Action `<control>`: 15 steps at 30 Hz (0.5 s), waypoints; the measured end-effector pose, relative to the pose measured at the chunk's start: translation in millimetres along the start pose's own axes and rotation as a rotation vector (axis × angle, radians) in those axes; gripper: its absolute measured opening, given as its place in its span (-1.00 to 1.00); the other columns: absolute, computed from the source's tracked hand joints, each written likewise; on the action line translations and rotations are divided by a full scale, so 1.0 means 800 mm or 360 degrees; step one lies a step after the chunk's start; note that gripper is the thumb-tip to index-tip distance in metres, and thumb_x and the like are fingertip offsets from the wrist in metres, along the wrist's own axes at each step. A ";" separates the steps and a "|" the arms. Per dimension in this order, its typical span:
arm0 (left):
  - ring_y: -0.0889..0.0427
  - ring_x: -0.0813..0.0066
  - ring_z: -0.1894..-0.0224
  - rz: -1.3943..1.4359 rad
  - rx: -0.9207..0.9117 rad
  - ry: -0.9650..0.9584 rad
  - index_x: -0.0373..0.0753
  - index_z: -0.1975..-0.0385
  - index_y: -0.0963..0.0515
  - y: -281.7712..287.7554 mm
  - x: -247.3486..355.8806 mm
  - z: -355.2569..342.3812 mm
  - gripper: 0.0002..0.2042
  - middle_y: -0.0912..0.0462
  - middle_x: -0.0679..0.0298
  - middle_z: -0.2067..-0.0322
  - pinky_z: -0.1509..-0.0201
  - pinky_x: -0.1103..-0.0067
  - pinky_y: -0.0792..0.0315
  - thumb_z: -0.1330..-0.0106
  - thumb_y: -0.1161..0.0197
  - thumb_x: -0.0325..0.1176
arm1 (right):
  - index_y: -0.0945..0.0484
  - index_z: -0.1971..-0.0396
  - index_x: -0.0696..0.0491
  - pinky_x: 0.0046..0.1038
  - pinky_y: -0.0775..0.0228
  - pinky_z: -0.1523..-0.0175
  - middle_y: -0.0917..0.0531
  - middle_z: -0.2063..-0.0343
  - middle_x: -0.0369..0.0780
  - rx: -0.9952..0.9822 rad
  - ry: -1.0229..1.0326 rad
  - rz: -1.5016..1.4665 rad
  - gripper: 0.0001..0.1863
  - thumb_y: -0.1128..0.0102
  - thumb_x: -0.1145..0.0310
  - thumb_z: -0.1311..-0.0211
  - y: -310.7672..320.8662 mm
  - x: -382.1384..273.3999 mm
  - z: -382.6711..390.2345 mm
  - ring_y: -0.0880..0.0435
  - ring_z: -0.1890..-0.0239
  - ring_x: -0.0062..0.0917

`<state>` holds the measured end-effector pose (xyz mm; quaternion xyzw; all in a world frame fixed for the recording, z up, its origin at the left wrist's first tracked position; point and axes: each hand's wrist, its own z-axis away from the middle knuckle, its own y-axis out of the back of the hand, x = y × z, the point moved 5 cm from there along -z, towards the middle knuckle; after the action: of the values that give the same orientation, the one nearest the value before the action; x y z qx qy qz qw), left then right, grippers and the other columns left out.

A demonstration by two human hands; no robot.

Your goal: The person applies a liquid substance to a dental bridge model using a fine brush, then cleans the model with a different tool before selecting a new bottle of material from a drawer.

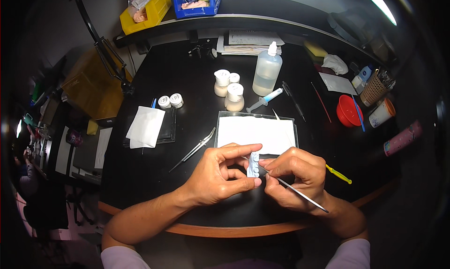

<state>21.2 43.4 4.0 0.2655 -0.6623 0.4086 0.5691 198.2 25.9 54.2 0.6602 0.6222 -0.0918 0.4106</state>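
Here, a slim tool (303, 194) faces knobbly model teeth (254, 165).

White light strip (380, 5) glaring upper right; rim dark (desk edge (225, 231) bowed).

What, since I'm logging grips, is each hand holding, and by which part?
The left hand holds a pale blue dental model by its opposite ends; the right hand holds a thin tool near the end closest to the model.
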 end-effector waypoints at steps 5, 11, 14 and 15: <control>-0.51 0.62 0.04 0.0114 -0.0010 0.0059 -0.53 -0.35 -0.40 -0.002 0.002 0.000 -0.31 -0.47 0.17 -0.03 0.06 0.75 -0.64 -0.15 -0.49 -0.72 | -0.57 0.52 0.22 -0.32 -0.81 0.08 -0.66 0.50 -0.15 0.0019 -0.0016 0.0013 -0.86 -0.37 0.71 0.06 -0.001 0.001 0.000 -0.78 0.40 -0.45; -0.53 0.63 0.05 0.0183 0.0003 0.0117 -0.52 -0.35 -0.41 -0.003 0.003 0.001 -0.30 -0.46 0.16 -0.02 0.07 0.75 -0.66 -0.15 -0.51 -0.71 | -0.56 0.53 0.22 -0.31 -0.81 0.06 -0.65 0.49 -0.15 0.0028 -0.0062 -0.0016 -0.85 -0.36 0.72 0.06 0.000 0.002 0.001 -0.77 0.39 -0.46; -0.54 0.61 0.05 0.0112 0.0028 0.0045 -0.51 -0.34 -0.42 -0.003 0.002 0.000 -0.31 -0.48 0.17 -0.01 0.08 0.73 -0.67 -0.15 -0.52 -0.70 | -0.63 0.47 0.25 -0.48 -0.77 0.18 -0.69 0.42 -0.11 0.0002 -0.0039 -0.0024 -0.88 -0.41 0.68 0.03 0.000 0.004 0.002 -0.86 0.30 -0.39; -0.55 0.60 0.05 0.0076 0.0029 0.0021 -0.49 -0.34 -0.43 -0.003 0.000 0.000 -0.31 -0.49 0.17 -0.01 0.08 0.72 -0.67 -0.14 -0.53 -0.69 | -0.63 0.47 0.25 -0.48 -0.77 0.18 -0.69 0.42 -0.11 -0.0002 -0.0031 -0.0019 -0.88 -0.42 0.67 0.02 0.001 0.004 0.003 -0.86 0.31 -0.39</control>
<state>23.1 42.6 4.9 0.2523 -0.6610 0.4298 0.5610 200.1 26.9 51.2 0.6553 0.6221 -0.1003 0.4166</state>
